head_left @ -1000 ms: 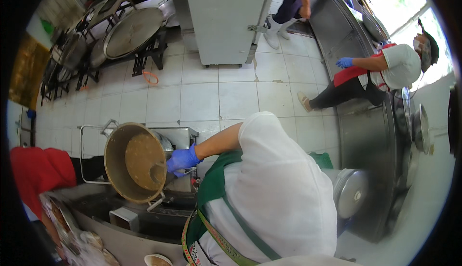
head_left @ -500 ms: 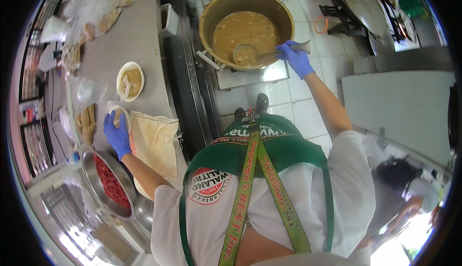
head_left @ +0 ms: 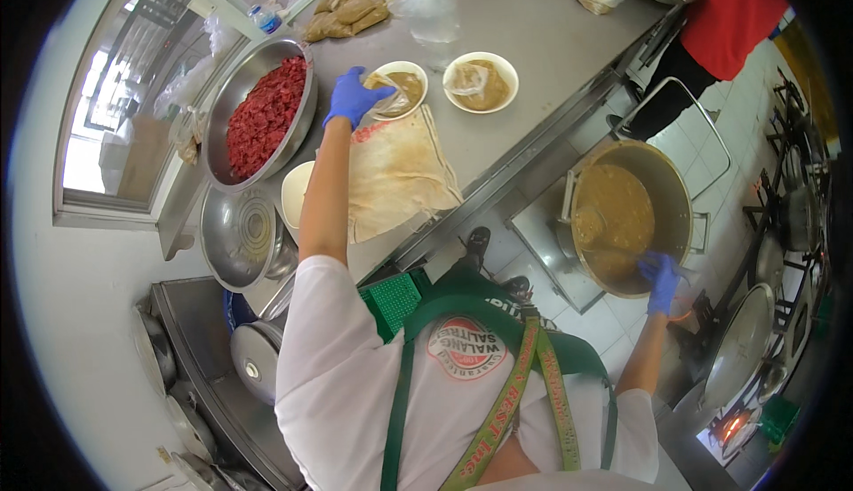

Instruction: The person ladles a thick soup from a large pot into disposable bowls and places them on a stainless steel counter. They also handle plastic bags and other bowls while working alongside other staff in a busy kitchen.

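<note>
My left hand (head_left: 357, 97), in a blue glove, grips the left rim of a white bowl (head_left: 423, 100). Its thumb and fingers are apart around the rim. A clear plastic bag (head_left: 404, 93) with brown stew lies inside that bowl. Just right of it stands a second white bowl (head_left: 512, 78) holding another bag of brown stew (head_left: 480, 87). Over at the right, my gloved right hand (head_left: 659, 279) is closed on the handle of a ladle (head_left: 613, 249) at the near rim of a big metal pot (head_left: 682, 215). The ladle's head dips into the brown stew and is partly hidden.
A steel basin (head_left: 302, 122) of red meat stands left on the table (head_left: 542, 11). A beige cloth (head_left: 395, 180) lies before the bowls. Filled brown bags (head_left: 348, 13) sit farther back. A person in red (head_left: 733, 15) stands beyond the pot; stove burners (head_left: 786, 189) line the right.
My view has turned left, so the table and meat basin show more fully. The ladle head, earlier raised near the pot's rim, now sits in the stew. My left hand stays at its bowl.
</note>
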`<state>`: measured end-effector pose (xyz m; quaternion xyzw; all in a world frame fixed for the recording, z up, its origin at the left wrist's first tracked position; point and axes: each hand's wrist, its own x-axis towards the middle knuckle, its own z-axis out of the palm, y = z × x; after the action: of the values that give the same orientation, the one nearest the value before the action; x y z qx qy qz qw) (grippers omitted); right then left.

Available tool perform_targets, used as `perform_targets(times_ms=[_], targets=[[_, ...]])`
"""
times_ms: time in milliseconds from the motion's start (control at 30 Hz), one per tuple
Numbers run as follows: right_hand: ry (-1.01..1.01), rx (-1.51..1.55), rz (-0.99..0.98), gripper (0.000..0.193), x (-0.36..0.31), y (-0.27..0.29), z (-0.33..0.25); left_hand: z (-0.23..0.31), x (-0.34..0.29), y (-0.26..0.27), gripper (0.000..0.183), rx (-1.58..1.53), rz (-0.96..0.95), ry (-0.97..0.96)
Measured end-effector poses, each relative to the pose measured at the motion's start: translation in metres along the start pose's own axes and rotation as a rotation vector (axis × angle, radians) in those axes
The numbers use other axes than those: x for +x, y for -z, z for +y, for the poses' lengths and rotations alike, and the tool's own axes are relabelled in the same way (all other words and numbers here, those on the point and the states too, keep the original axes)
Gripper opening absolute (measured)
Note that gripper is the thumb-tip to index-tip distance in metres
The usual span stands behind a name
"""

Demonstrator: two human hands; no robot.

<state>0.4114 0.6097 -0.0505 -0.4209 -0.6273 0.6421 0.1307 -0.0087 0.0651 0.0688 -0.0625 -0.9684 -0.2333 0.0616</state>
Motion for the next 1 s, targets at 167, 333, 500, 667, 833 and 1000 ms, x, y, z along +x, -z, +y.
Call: perform_targets(times_ms=[167,333,500,667,833,1000], targets=[[0.048,-0.044,0.021,0.032,0.005,-0.022,0.008,-0.098,0.055,-0.026,0.04,-0.054,-0.168,0.389],[0.003,-0.098,0.082,0.033,0.003,-0.023,0.014,-0.106,0.055,-0.027,0.022,-0.628,-0.331,0.332],[-0.065,-0.157,0.031,0.035,0.025,-0.023,0.017,-0.091,0.038,-0.03,0.038,-0.694,0.085,0.216],[-0.143,-0.194,0.066,0.039,0.022,-0.053,-0.015,-0.101,0.038,-0.061,0.056,-0.746,-0.261,0.229],[0.17,-0.436,-0.249,0.032,0.068,-0.006,0.018,-0.115,0.043,-0.054,0.031,-0.733,-0.259,0.276],[-0.102,-0.186,-0.045,0.028,0.034,-0.055,-0.016,-0.088,0.034,-0.012,0.033,-0.677,-0.098,0.317]])
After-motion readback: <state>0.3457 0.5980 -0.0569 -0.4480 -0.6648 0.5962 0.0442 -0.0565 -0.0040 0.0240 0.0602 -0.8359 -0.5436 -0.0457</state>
